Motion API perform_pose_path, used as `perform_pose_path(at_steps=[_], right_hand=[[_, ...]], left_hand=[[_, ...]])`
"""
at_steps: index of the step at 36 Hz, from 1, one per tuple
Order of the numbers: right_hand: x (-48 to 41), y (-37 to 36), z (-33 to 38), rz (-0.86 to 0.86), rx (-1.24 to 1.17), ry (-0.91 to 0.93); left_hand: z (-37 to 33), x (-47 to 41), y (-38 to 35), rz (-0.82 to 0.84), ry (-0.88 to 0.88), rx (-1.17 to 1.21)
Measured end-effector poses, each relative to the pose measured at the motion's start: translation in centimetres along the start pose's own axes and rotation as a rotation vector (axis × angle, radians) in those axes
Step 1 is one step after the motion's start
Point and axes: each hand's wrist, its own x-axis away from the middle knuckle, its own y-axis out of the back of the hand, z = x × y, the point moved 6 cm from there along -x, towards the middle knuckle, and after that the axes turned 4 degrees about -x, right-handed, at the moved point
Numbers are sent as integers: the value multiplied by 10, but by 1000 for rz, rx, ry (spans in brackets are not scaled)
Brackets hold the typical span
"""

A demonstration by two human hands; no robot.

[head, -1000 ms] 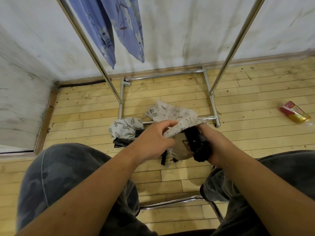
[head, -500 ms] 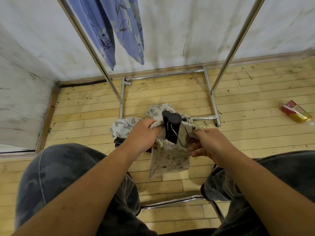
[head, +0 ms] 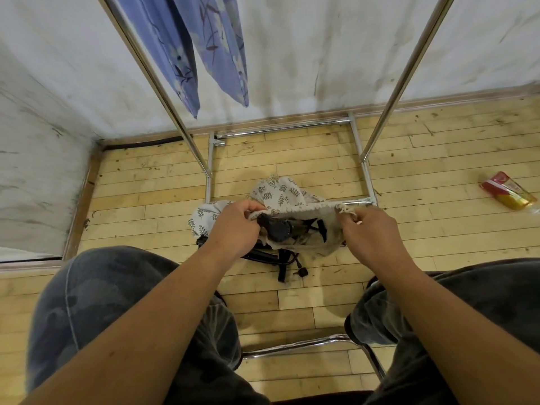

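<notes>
The cloth pouch is hanging between the person's knees above the wooden floor, with the left hand and right hand each pinching its rim and stretching the mouth wide around a dark round object inside. Bagging seems to be under way, and the next move is likely calling for drawing the mouth closed evenly without tipping the load. A metal clothes rack is standing ahead with a blue garment hanging from it. Leaf-print cloths and black straps are cluttering the floor right beneath the pouch, and a red-and-yellow packet is lying well apart to the right.
</notes>
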Motion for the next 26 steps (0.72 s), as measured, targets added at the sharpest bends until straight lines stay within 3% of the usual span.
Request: perform_pose_path(at_steps=[8,15,26], right_hand=[[-4,4,-3,-65,-57,44],[-2,5,-2,-83,-164,35],[-2,9,-2,-113,-248,31]], left_hand=[[16,-10,-2,6,68,-177],[23,-4,-16,194,183,11],[25,-13,-11,138,152,119]])
